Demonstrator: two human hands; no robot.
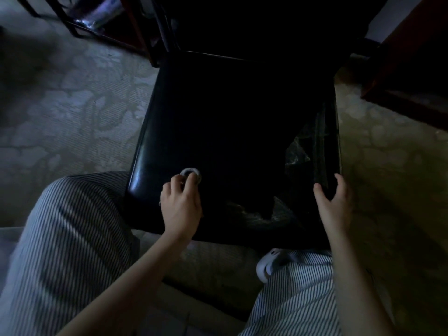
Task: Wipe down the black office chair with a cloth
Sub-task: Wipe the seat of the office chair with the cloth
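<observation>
The black chair's seat (218, 112) fills the middle of the dim head view, glossy, with worn, cracked patches near its front right. My left hand (180, 204) grips a small pale cloth (191, 172) bunched under its fingertips and holds it against the seat's front left corner. My right hand (333, 197) holds the seat's front right edge, with the fingers curled over the rim and the thumb on top. The chair's back is lost in darkness at the top.
A patterned carpet (72, 105) lies on both sides of the chair. Dark metal legs of other furniture (80, 27) stand at the top left, and a reddish wooden piece (412, 69) at the right. My striped trouser legs (68, 238) and a white shoe (266, 265) are below.
</observation>
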